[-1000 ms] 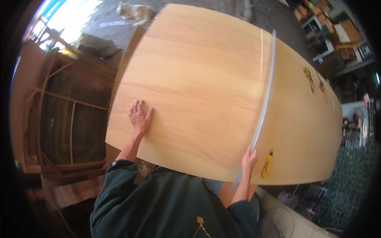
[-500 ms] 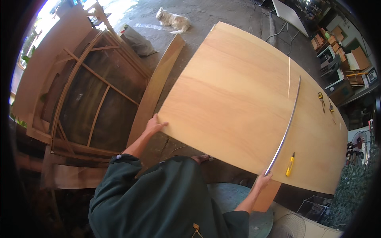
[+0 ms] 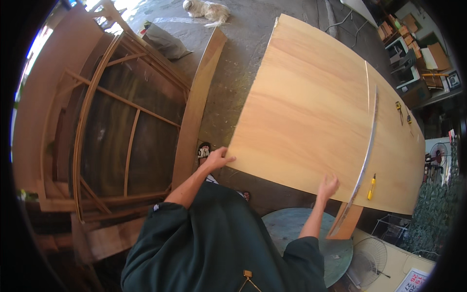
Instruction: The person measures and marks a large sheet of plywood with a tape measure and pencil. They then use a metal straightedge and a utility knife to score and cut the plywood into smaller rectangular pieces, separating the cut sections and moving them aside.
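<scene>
A large pale plywood sheet [image 3: 296, 87] fills the centre right. My left hand [image 3: 218, 157] grips its near left corner, thumb on top. My right hand [image 3: 328, 186] hovers over or rests on the near edge, fingers loosely bent and apart, just left of a long metal straightedge [image 3: 368, 155]. The straightedge lies across the sheet, its near end jutting past the edge. Right of it are a yellow utility knife [image 3: 371, 187] and two tape measures [image 3: 399, 109]. A thin light strip [image 3: 367, 82] lies farther back.
Leaning wooden frames with dark panels [image 3: 126, 160] and a long narrow board [image 3: 197, 107] stand left. A dog [image 3: 211, 12] lies behind, near a grey bag [image 3: 165, 41]. A round table [image 3: 282, 228], a fan [image 3: 365, 263] and a folding table [image 3: 357, 9] sit near and far right.
My left hand moved from the sheet's surface to its corner. My right hand let go of the straightedge and shifted left of it. The sheet now sits farther right in view.
</scene>
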`<state>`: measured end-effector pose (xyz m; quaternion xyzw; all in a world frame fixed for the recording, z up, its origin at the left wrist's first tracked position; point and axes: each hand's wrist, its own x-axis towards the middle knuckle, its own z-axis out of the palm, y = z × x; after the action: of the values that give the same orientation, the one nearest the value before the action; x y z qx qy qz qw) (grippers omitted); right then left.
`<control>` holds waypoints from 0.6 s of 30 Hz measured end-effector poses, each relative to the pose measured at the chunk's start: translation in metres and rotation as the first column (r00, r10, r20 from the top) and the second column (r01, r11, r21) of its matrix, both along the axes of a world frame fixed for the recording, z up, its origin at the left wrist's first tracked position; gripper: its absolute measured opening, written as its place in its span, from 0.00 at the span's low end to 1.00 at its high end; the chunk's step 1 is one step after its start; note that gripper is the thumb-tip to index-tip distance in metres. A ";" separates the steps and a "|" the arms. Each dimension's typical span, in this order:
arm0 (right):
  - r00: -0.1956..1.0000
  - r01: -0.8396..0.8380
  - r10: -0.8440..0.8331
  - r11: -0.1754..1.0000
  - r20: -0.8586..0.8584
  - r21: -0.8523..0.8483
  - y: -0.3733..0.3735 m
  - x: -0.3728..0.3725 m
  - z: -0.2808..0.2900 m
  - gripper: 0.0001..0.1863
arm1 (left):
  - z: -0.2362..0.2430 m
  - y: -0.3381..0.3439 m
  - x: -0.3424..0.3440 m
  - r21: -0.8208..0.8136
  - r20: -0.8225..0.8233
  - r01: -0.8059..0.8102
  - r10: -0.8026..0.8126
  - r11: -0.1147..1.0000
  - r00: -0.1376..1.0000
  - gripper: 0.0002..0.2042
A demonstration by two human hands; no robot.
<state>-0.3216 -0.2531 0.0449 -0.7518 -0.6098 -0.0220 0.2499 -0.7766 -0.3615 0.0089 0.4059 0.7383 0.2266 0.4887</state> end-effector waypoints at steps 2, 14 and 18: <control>0.991 -0.086 0.084 0.996 -0.106 -0.016 0.019 -0.080 -0.008 0.24 | -0.011 -0.009 -0.035 0.035 0.108 0.064 -0.067 0.997 0.992 0.34; 0.972 -0.079 -0.037 0.880 -0.233 -0.469 0.063 -0.261 0.004 0.33 | -0.080 -0.182 -0.354 -0.665 -0.329 -0.342 0.151 0.664 0.932 0.29; 0.967 -0.013 -0.126 0.846 -0.224 -0.533 0.072 -0.271 0.016 0.33 | -0.064 -0.138 -0.370 -0.671 -0.226 -0.347 0.265 0.656 0.937 0.28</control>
<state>-0.5926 -0.1806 0.0605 -0.8058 -0.5331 0.2347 0.1067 -1.1470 -0.4992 -0.0553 0.0712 0.8513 -0.0138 0.5197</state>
